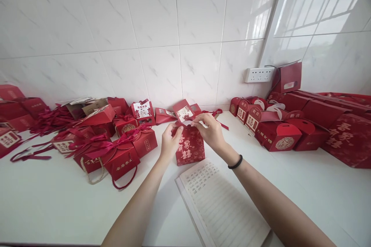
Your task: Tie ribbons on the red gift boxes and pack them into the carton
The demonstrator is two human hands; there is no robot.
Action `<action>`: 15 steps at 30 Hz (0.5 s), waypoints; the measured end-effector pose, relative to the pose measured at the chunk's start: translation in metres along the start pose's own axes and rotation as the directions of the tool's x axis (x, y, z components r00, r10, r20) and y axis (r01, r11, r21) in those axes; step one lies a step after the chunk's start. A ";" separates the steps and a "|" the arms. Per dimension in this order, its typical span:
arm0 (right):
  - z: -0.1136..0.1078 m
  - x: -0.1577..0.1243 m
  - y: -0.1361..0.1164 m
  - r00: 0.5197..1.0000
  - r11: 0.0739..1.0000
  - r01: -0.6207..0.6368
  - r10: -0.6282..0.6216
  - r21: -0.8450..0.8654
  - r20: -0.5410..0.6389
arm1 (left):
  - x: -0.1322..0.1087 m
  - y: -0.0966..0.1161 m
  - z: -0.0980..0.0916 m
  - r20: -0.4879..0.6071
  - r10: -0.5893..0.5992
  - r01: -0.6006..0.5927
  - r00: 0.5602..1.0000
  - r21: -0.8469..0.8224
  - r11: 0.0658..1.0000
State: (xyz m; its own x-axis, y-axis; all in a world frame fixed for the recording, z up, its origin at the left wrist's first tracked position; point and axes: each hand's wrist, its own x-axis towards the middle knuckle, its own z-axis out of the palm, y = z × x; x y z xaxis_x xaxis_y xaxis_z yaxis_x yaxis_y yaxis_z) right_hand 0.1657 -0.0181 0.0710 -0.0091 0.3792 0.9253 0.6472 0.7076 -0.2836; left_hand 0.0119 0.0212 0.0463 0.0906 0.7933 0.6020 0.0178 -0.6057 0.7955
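Red printed box [191, 150] upright on white tabletop [72, 212], just beyond open notebook [228, 208] | left hand [169, 142]: thumb and fingers clamped on its upper left edge | right hand [213, 131]: fingertips pinched together at its top flap | ribboned red boxes [118, 158] to the left

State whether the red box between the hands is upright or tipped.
Upright: the red box shows its lettering right way up, the left hand and right hand at its top.

A glossy grey-veined tiled wall [156, 11] carries a barred window's reflection [327, 2] above a white tabletop [66, 208].
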 end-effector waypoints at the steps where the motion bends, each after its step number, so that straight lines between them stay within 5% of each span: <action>1: 0.001 -0.002 0.002 1.000 1.000 -0.023 0.023 0.004 0.017 | 0.001 0.000 0.000 -0.035 0.005 -0.005 0.999 0.006 1.000; 7: 0.006 -0.019 -0.003 0.972 0.997 -0.058 0.045 0.052 0.231 | -0.003 0.007 -0.004 -0.249 0.186 -0.183 0.950 0.034 0.982; 10: 0.003 -0.022 -0.013 0.975 0.997 -0.065 0.054 0.042 0.217 | -0.009 0.016 -0.004 -0.197 0.381 -0.351 0.904 0.169 0.921; 15: -0.022 -0.022 -0.040 0.990 1.000 0.013 -0.017 0.028 0.144 | -0.024 0.044 -0.002 -0.071 0.649 -0.622 0.757 0.226 0.750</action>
State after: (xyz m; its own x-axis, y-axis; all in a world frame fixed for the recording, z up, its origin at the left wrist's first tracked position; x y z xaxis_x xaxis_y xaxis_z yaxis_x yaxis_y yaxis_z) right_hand 0.1564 -0.0682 0.0674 -0.1292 0.4490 0.8841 0.6256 0.7287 -0.2787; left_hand 0.0087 -0.0242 0.0670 0.0092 0.2120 0.9772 0.1817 -0.9614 0.2068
